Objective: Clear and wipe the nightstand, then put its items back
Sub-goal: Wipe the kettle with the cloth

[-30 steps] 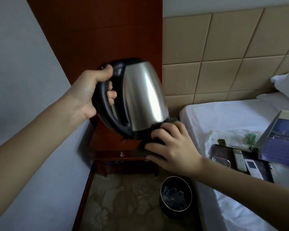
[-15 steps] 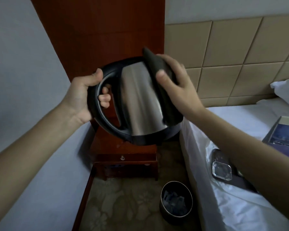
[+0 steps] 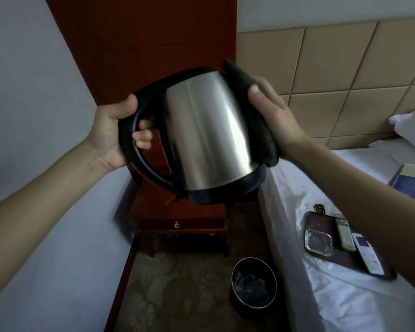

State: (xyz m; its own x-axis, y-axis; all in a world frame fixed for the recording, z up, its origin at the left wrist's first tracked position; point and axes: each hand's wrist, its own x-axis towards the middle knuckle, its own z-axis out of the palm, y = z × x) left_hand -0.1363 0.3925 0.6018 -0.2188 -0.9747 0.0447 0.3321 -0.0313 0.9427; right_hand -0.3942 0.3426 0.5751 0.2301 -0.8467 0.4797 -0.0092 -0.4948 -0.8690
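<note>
A steel kettle [image 3: 209, 135] with a black handle and base hangs tilted in the air above the red-brown nightstand [image 3: 180, 212]. My left hand [image 3: 113, 130] grips its handle. My right hand [image 3: 271, 111] presses a dark cloth [image 3: 256, 121] against the kettle's right side, thumb on the front. Most of the nightstand's top is hidden behind the kettle. On the white bed [image 3: 345, 295] lies a dark tray [image 3: 321, 226] holding a glass ashtray [image 3: 318, 242] and two remotes [image 3: 344, 234].
A round dark waste bin [image 3: 253, 286] with blue scraps stands on the patterned carpet between nightstand and bed. A blue-covered box [image 3: 410, 183] lies on the bed at far right, a pillow [image 3: 412, 125] behind it. Grey wall at left, padded headboard at right.
My right hand with the cloth rose from the kettle's base to its upper right side, then slid a little down along that side. The kettle stays held up, tilted further.
</note>
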